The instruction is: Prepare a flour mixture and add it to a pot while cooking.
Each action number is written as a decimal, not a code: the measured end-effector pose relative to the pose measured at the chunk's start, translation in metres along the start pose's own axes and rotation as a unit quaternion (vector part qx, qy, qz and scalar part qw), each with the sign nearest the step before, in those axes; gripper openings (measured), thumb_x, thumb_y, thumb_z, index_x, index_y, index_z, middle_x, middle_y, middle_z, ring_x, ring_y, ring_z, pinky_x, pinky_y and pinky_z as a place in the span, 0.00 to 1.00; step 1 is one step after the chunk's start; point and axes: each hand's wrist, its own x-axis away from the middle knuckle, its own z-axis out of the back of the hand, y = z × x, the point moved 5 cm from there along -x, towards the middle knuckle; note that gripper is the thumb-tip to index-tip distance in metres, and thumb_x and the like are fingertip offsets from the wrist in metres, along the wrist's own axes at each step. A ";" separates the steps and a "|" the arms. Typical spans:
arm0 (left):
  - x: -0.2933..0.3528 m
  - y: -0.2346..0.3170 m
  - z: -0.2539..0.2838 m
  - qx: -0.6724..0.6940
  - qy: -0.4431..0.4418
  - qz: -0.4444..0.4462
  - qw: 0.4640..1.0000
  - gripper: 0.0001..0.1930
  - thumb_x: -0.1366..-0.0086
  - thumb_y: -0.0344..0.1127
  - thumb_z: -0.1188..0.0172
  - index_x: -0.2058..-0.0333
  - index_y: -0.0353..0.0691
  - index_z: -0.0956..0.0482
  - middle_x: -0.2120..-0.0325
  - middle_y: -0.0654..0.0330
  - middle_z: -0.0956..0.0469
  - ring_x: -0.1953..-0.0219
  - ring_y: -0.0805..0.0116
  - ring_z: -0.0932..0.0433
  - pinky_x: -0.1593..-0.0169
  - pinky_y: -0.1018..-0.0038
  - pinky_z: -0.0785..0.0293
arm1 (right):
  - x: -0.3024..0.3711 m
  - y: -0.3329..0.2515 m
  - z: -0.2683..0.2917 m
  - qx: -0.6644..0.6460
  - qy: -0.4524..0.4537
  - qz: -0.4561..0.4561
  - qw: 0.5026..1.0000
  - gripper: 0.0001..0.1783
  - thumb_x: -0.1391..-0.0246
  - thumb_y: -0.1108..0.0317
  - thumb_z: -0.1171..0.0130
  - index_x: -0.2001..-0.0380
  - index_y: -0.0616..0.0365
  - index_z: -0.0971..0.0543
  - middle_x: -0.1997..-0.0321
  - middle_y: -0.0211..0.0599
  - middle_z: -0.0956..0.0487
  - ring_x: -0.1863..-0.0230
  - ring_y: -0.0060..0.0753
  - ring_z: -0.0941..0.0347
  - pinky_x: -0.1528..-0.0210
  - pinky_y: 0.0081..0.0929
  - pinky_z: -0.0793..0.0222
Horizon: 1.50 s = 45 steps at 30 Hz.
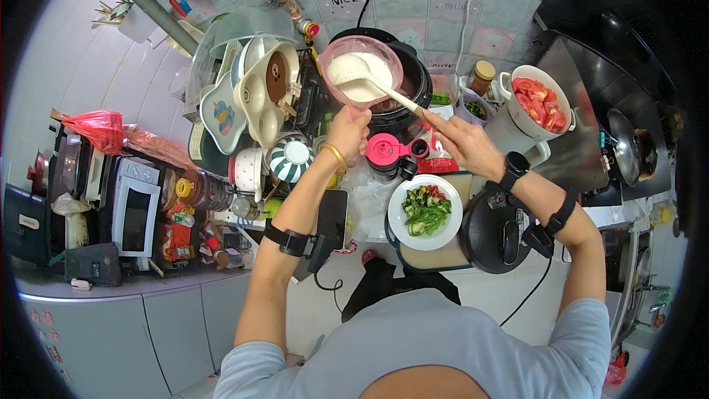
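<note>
Clasping the near edge of the pink bowl (338, 48), your left grip (347, 136) has it over the left part of the black pot (425, 83). Your right grip (465, 145) is wrapped around the handle of the wooden-coloured spoon (398, 97), whose head is in the bowl's white contents (378, 68).
</note>
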 end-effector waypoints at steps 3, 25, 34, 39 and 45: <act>-0.004 0.003 0.006 -0.017 0.000 -0.001 1.000 0.08 0.34 0.36 0.48 0.66 0.42 0.38 0.85 0.65 0.38 0.90 0.76 0.43 0.87 0.75 0.45 | 0.005 0.001 0.021 -0.034 -0.032 0.008 0.999 0.27 0.44 0.72 0.48 0.40 0.52 0.34 0.75 0.44 0.31 0.76 0.46 0.32 0.72 0.36 0.34; -0.032 0.021 0.050 -0.416 0.169 -0.127 0.884 0.17 0.38 0.43 0.46 0.65 0.30 0.31 0.68 0.36 0.25 0.61 0.38 0.26 0.57 0.55 0.32 | -0.039 0.086 -0.030 -0.043 0.051 -0.172 0.983 0.14 0.43 0.62 0.50 0.58 0.54 0.22 0.70 0.55 0.22 0.65 0.54 0.24 0.63 0.46 0.29; -0.039 0.020 0.056 -0.469 0.210 -0.196 0.835 0.16 0.38 0.43 0.45 0.69 0.33 0.32 0.76 0.45 0.25 0.70 0.46 0.24 0.64 0.59 0.31 | -0.096 0.107 -0.047 0.112 -0.099 -0.176 0.973 0.17 0.45 0.60 0.50 0.77 0.63 0.21 0.78 0.55 0.23 0.77 0.51 0.24 0.72 0.45 0.28; -0.037 0.022 0.060 -0.465 0.217 -0.196 0.836 0.16 0.38 0.43 0.46 0.69 0.33 0.32 0.74 0.42 0.24 0.67 0.41 0.25 0.62 0.57 0.31 | -0.103 0.103 -0.026 -0.206 -0.262 -0.440 0.834 0.16 0.46 0.60 0.48 0.78 0.62 0.23 0.86 0.34 0.30 0.92 0.23 0.41 0.91 0.23 0.49; -0.044 0.019 0.060 -0.471 0.212 -0.194 0.834 0.16 0.38 0.43 0.46 0.68 0.32 0.33 0.73 0.41 0.25 0.66 0.40 0.26 0.62 0.55 0.32 | -0.090 0.107 -0.047 -0.412 -0.308 -0.519 0.683 0.15 0.40 0.59 0.54 0.66 0.56 0.22 0.85 0.26 0.34 0.91 0.10 0.49 0.92 0.11 0.54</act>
